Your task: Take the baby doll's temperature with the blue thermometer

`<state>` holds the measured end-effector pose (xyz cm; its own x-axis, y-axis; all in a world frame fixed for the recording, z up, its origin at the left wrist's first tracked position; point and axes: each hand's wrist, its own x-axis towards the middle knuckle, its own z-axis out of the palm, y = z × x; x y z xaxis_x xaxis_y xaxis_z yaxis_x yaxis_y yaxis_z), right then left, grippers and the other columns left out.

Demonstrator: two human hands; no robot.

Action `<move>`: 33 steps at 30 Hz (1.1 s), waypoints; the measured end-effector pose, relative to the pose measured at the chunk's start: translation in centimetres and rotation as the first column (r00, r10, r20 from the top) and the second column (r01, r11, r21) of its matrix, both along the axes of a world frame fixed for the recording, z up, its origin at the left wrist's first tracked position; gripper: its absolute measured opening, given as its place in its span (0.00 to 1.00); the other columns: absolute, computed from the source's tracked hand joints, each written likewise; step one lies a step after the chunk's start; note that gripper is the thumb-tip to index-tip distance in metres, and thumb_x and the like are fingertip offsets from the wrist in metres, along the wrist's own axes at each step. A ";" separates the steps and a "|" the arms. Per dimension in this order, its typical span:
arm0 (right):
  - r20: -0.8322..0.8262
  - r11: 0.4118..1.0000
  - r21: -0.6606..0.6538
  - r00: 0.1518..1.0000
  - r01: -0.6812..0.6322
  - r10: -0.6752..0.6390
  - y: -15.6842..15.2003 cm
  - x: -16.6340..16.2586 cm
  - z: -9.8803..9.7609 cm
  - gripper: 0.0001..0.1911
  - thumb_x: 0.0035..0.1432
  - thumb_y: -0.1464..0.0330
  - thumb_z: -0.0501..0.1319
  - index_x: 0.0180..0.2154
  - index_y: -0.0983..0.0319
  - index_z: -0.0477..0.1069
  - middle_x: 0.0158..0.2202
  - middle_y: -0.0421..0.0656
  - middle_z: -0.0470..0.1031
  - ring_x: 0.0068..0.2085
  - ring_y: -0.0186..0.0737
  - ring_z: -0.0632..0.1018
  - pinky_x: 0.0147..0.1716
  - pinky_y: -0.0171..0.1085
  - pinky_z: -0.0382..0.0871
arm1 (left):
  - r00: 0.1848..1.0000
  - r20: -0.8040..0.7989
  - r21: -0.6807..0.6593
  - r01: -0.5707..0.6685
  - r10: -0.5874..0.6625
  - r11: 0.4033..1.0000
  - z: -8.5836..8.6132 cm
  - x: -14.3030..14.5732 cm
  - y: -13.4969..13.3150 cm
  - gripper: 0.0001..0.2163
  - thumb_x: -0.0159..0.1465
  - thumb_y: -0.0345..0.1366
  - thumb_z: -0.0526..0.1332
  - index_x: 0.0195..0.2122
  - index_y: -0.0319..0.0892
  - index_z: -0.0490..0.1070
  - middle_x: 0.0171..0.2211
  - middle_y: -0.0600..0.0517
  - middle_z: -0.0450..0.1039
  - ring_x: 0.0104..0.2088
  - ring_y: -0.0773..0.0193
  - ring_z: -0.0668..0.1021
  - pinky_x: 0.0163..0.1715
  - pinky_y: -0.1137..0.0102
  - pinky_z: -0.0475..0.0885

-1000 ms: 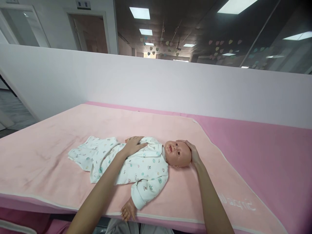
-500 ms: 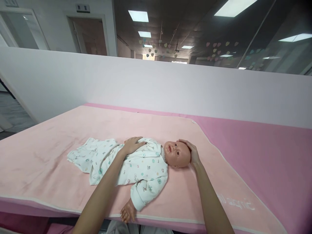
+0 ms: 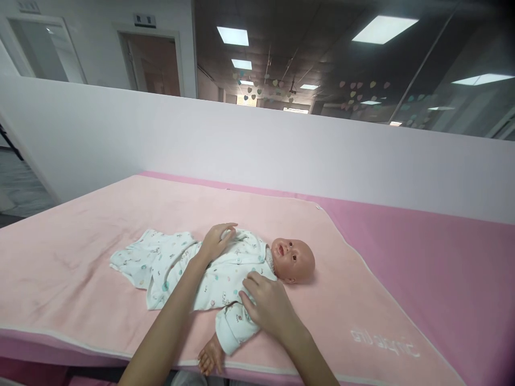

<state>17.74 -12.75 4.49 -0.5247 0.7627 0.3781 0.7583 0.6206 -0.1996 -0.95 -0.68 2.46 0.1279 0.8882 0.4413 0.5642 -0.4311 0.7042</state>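
Note:
A baby doll [image 3: 237, 273] in a white outfit with small coloured prints lies on its back, its bald head to the right. My left hand [image 3: 217, 244] is at the far side of its chest, fingers curled, with white cloth of the far sleeve [image 3: 226, 234] showing between thumb and fingers. The doll's far hand is hidden. Over the near shoulder and upper arm, my right hand [image 3: 267, 303] hovers or rests with fingers apart and slightly bent; contact is hard to tell. The doll's near hand [image 3: 211, 355] lies by the front edge, below the cuff of the near sleeve [image 3: 233, 327].
A peach blanket [image 3: 100, 214] with white edging lies under the doll on a pink padded surface [image 3: 450, 257]. Behind it stands a low white partition [image 3: 257, 145], with a dark window [image 3: 322, 53] above. A doorway [image 3: 155, 64] is at the back left.
My right hand has left the doll's head and moved left and nearer to its near shoulder. My left hand has risen from lying flat on the chest and curled its fingers.

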 end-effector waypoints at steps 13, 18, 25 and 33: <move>0.104 0.943 -0.030 0.939 0.332 -0.328 1.7 -1.0 -1.6 0.19 0.60 0.68 0.44 0.50 0.63 0.63 0.54 0.48 0.64 0.42 0.40 0.74 0.33 0.34 0.66 | 0.885 0.258 -0.151 0.432 -0.387 0.889 1.4 3.3 -2.7 0.14 0.62 0.44 0.52 0.33 0.39 0.71 0.29 0.53 0.70 0.32 0.64 0.70 0.33 0.72 0.63; 0.110 0.932 -0.117 0.937 0.344 -0.332 5.3 -1.9 0.1 0.20 0.59 0.68 0.46 0.52 0.62 0.61 0.54 0.49 0.64 0.42 0.41 0.74 0.36 0.35 0.64 | 0.754 0.639 -0.298 0.427 -0.154 0.854 1.5 2.4 -2.1 0.15 0.57 0.46 0.58 0.35 0.38 0.72 0.33 0.51 0.71 0.39 0.60 0.70 0.40 0.70 0.63; 0.099 0.894 -0.195 0.915 0.403 -0.391 9.4 -4.2 1.1 0.14 0.56 0.72 0.49 0.40 0.63 0.71 0.38 0.47 0.75 0.38 0.39 0.76 0.33 0.32 0.62 | 0.654 0.743 -0.323 0.538 -0.145 0.779 1.3 2.3 -2.1 0.13 0.54 0.45 0.63 0.31 0.38 0.73 0.30 0.51 0.72 0.37 0.62 0.72 0.39 0.71 0.62; -0.364 0.842 -0.067 0.773 0.535 -0.519 4.4 -2.0 -0.8 0.15 0.59 0.68 0.49 0.36 0.63 0.73 0.31 0.46 0.77 0.32 0.38 0.76 0.30 0.31 0.64 | 0.627 0.774 -0.326 0.509 -0.084 0.797 1.1 2.4 -2.0 0.14 0.54 0.44 0.62 0.33 0.37 0.75 0.31 0.49 0.74 0.36 0.60 0.73 0.38 0.70 0.64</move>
